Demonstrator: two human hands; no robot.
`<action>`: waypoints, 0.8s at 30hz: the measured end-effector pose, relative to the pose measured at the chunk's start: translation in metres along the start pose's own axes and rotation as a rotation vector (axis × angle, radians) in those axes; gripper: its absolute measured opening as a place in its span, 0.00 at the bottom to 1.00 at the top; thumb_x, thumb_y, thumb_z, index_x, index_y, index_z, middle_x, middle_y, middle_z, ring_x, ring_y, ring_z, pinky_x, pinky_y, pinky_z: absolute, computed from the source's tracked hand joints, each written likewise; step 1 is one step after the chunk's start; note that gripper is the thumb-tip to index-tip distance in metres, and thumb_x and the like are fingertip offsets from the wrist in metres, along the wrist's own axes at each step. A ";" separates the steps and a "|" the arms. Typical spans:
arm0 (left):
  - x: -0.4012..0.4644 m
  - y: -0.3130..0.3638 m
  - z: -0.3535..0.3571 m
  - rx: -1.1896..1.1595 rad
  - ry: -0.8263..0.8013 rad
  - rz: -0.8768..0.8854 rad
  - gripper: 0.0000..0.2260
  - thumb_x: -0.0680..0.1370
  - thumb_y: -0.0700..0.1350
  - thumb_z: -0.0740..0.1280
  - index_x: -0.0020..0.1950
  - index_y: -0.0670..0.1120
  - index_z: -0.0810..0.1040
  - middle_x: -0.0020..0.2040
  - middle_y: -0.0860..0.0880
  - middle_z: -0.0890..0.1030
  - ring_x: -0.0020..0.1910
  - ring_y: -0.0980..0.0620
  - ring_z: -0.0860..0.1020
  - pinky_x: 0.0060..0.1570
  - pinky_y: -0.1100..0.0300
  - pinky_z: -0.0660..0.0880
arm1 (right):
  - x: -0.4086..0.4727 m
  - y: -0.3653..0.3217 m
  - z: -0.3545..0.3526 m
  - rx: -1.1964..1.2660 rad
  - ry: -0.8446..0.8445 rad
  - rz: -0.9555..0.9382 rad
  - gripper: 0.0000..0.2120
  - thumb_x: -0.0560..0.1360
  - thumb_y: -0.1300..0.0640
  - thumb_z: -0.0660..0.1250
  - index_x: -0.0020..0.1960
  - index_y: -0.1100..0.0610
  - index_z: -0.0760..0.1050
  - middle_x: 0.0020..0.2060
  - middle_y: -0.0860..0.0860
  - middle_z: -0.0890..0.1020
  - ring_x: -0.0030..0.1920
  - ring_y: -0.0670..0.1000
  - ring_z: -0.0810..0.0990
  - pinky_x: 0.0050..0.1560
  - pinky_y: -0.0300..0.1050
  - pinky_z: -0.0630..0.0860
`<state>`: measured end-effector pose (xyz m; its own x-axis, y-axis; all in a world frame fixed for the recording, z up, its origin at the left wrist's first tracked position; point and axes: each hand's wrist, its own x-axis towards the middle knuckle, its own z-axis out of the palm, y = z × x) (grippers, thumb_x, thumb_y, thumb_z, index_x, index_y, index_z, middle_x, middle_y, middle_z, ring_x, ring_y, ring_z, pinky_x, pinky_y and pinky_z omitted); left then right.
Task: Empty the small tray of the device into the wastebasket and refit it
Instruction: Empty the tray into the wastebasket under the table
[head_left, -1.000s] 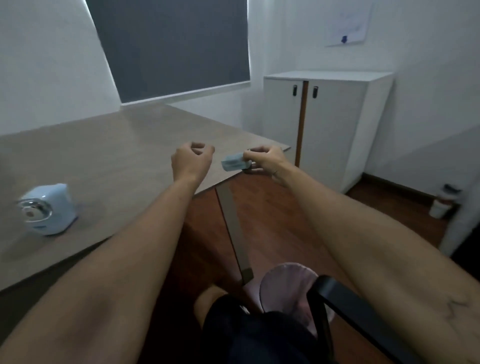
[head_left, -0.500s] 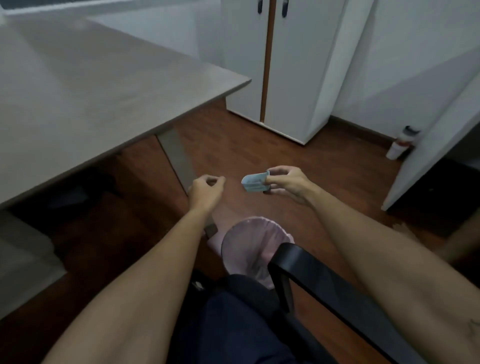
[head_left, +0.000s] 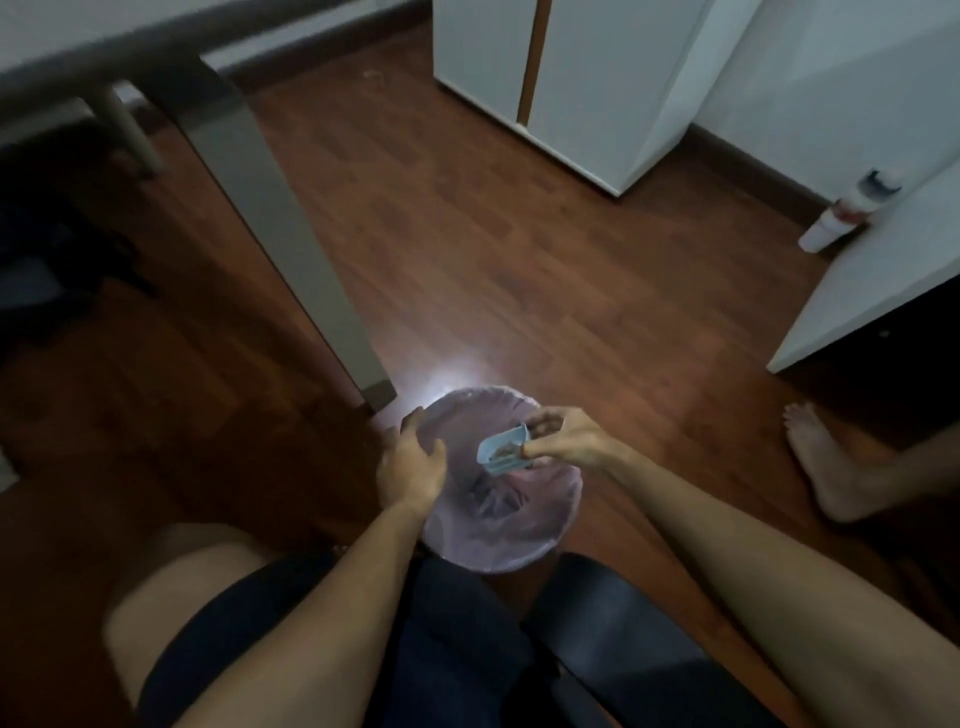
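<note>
My right hand pinches a small light-blue tray and holds it over the mouth of the wastebasket. Dark shavings lie inside the tray, which is tilted a little toward me. The wastebasket is round, lined with a pale pink bag, and stands on the floor between my knees. My left hand rests at the basket's left rim with fingers loosely curled; I cannot tell whether it grips the rim. The device itself is out of view.
A grey table leg slants down to the floor just left of the basket. A white cabinet stands at the back, a white bottle by the wall, a bare foot at the right. A black chair armrest lies below the basket.
My view has dropped from the tabletop to the floor. Both hands have come down to the wastebasket, the right carrying the tray over its opening, the left reaching its rim.
</note>
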<state>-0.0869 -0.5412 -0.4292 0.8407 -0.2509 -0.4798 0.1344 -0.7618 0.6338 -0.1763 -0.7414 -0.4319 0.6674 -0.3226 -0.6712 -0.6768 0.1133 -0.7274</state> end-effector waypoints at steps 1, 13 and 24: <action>0.004 -0.006 0.005 0.012 0.005 -0.030 0.25 0.79 0.49 0.63 0.76 0.53 0.65 0.70 0.40 0.73 0.66 0.37 0.74 0.62 0.50 0.72 | 0.006 0.010 0.002 -0.029 -0.002 0.014 0.12 0.69 0.72 0.74 0.49 0.62 0.77 0.46 0.58 0.80 0.48 0.59 0.82 0.38 0.46 0.84; 0.037 -0.048 0.029 -0.181 0.000 -0.115 0.18 0.81 0.40 0.56 0.70 0.48 0.72 0.69 0.42 0.76 0.66 0.39 0.75 0.57 0.56 0.70 | 0.063 0.050 0.044 -0.856 0.032 0.005 0.19 0.69 0.40 0.70 0.37 0.57 0.78 0.33 0.52 0.80 0.38 0.53 0.79 0.34 0.43 0.71; 0.038 -0.058 0.031 -0.120 0.036 -0.224 0.21 0.79 0.35 0.58 0.73 0.43 0.70 0.69 0.39 0.75 0.69 0.40 0.73 0.64 0.53 0.69 | 0.086 0.055 0.067 -1.066 0.015 0.033 0.29 0.74 0.38 0.63 0.57 0.63 0.81 0.51 0.59 0.85 0.50 0.59 0.82 0.50 0.51 0.77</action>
<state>-0.0789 -0.5255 -0.5034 0.8008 -0.0612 -0.5958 0.3786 -0.7190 0.5828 -0.1358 -0.7002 -0.5393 0.6447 -0.3471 -0.6811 -0.6222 -0.7559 -0.2037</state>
